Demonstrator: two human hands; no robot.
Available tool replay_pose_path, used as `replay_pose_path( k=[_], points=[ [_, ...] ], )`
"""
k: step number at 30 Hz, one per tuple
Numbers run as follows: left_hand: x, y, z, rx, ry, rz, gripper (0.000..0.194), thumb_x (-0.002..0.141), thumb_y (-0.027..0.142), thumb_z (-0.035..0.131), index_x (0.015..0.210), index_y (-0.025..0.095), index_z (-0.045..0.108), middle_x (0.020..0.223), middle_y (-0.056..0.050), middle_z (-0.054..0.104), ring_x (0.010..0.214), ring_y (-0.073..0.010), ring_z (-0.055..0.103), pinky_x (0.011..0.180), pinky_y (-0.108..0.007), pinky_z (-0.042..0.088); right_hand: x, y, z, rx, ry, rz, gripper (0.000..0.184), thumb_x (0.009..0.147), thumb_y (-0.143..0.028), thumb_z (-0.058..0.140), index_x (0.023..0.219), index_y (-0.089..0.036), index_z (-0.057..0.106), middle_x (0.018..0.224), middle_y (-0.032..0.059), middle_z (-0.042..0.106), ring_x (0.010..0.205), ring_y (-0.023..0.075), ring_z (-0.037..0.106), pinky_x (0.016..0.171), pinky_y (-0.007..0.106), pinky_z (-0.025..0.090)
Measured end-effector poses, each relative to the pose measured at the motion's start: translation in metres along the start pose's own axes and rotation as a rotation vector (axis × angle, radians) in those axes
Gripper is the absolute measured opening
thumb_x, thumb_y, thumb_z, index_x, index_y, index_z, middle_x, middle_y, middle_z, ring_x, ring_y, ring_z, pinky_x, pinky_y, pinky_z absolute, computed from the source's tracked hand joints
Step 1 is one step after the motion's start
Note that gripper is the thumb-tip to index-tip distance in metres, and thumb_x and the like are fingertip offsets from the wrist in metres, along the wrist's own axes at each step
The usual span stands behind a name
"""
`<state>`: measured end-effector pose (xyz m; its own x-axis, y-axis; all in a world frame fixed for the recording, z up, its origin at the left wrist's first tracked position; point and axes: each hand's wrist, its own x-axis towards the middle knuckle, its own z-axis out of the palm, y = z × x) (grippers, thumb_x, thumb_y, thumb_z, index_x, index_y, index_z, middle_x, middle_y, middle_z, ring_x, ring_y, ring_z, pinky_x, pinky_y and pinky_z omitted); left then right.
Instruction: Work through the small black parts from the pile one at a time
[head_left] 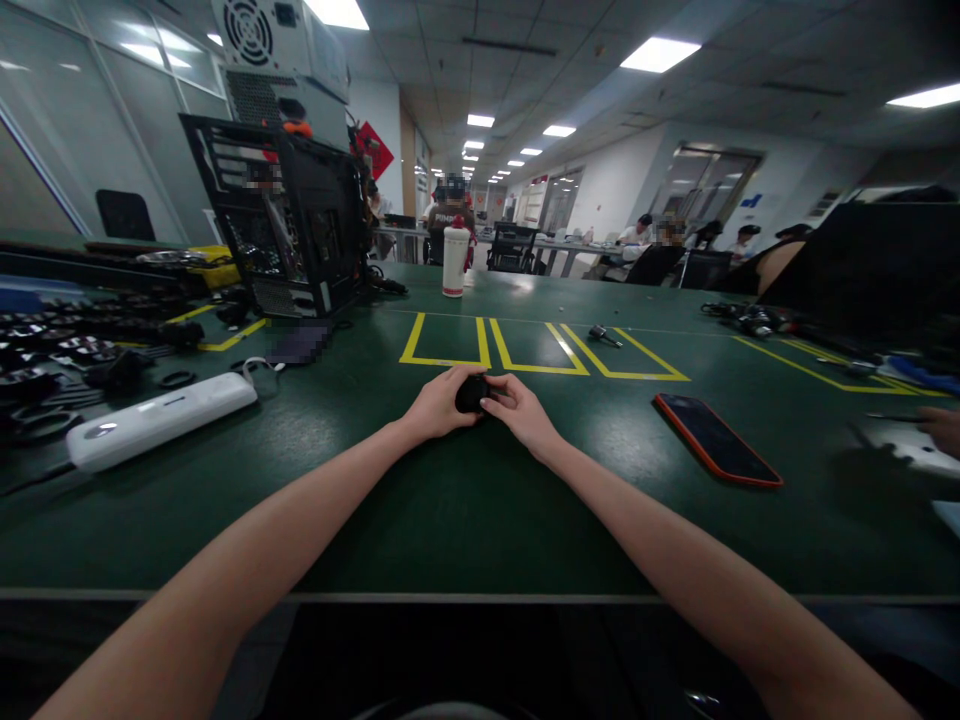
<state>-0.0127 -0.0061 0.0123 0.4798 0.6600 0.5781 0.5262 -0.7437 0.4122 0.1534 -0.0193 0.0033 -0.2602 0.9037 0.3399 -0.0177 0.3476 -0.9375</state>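
Observation:
A small, dark, rounded object (470, 394) is held between my two hands over the middle of the green table; its kind is too small and dark to make out. My left hand (441, 402) curls around it from the left. From the other side, my right hand (521, 411) pinches its edge with thumb and fingers. Just beyond my hands, yellow tape outlines (534, 371) mark the tabletop. In the right-hand outline lies a small dark metallic piece (604, 336).
A white power strip (165, 420) lies left, near an open computer case (300, 220) and piled black parts (112, 330). An orange-edged phone (716, 440) rests right. A white cup (454, 262) stands behind. At the right edge, another person's hand (941, 430) is near a white object.

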Motion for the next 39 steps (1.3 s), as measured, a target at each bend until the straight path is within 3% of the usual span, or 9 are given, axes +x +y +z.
replay_pose_path(
  k=[5, 9, 15, 23, 29, 39],
  points=[
    [0.0000, 0.0006, -0.0003, -0.005, -0.008, -0.002, 0.060, 0.062, 0.021, 0.064, 0.116, 0.023, 0.039, 0.116, -0.004, 0.049, 0.108, -0.0218, 0.047, 0.092, -0.037, 0.038, 0.0008, -0.0024, 0.0015, -0.039, 0.043, -0.018, 0.020, 0.071, -0.029, 0.057, 0.089, -0.020, 0.054, 0.095, 0.0012, 0.058, 0.093, 0.0144, 0.055, 0.088, 0.033, 0.042],
    [0.0000, 0.0006, 0.0000, -0.004, -0.002, 0.003, 0.061, 0.061, 0.022, 0.064, 0.117, 0.022, 0.038, 0.115, -0.004, 0.050, 0.107, -0.0218, 0.048, 0.091, -0.037, 0.039, 0.0061, 0.0011, 0.0000, -0.079, 0.092, -0.001, 0.025, 0.070, -0.028, 0.059, 0.093, -0.020, 0.055, 0.097, 0.0030, 0.058, 0.095, 0.0158, 0.054, 0.089, 0.035, 0.041],
    [0.0001, 0.0009, 0.0004, -0.014, 0.009, 0.000, 0.060, 0.060, 0.019, 0.064, 0.115, 0.022, 0.039, 0.113, -0.004, 0.051, 0.106, -0.0213, 0.048, 0.091, -0.036, 0.039, 0.0031, 0.0021, -0.0003, -0.029, 0.023, 0.004, 0.031, 0.066, -0.025, 0.062, 0.096, -0.020, 0.054, 0.100, 0.0029, 0.058, 0.094, 0.0163, 0.056, 0.090, 0.036, 0.041],
    [0.0000, 0.0010, -0.0005, -0.005, 0.005, -0.004, 0.060, 0.061, 0.020, 0.064, 0.116, 0.023, 0.039, 0.114, -0.004, 0.050, 0.107, -0.0220, 0.048, 0.091, -0.037, 0.039, 0.0041, 0.0010, 0.0019, -0.088, 0.093, -0.065, 0.019, 0.070, -0.030, 0.058, 0.087, -0.020, 0.055, 0.090, 0.0012, 0.058, 0.090, 0.0144, 0.055, 0.087, 0.033, 0.043],
    [-0.0001, 0.0010, 0.0002, -0.002, 0.007, -0.001, 0.060, 0.060, 0.020, 0.064, 0.115, 0.022, 0.039, 0.114, -0.005, 0.050, 0.107, -0.0217, 0.048, 0.091, -0.036, 0.039, 0.0057, 0.0040, 0.0003, -0.068, 0.059, 0.011, 0.029, 0.070, -0.028, 0.059, 0.097, -0.019, 0.054, 0.098, 0.0037, 0.058, 0.093, 0.0166, 0.056, 0.088, 0.037, 0.042],
    [-0.0004, 0.0016, -0.0008, -0.016, 0.001, 0.008, 0.060, 0.061, 0.020, 0.064, 0.116, 0.023, 0.039, 0.115, -0.004, 0.050, 0.107, -0.0218, 0.048, 0.091, -0.037, 0.039, 0.0003, -0.0012, 0.0024, -0.050, 0.061, -0.035, 0.025, 0.069, -0.028, 0.060, 0.092, -0.020, 0.055, 0.097, 0.0023, 0.057, 0.095, 0.0167, 0.055, 0.088, 0.036, 0.042]
  ],
)
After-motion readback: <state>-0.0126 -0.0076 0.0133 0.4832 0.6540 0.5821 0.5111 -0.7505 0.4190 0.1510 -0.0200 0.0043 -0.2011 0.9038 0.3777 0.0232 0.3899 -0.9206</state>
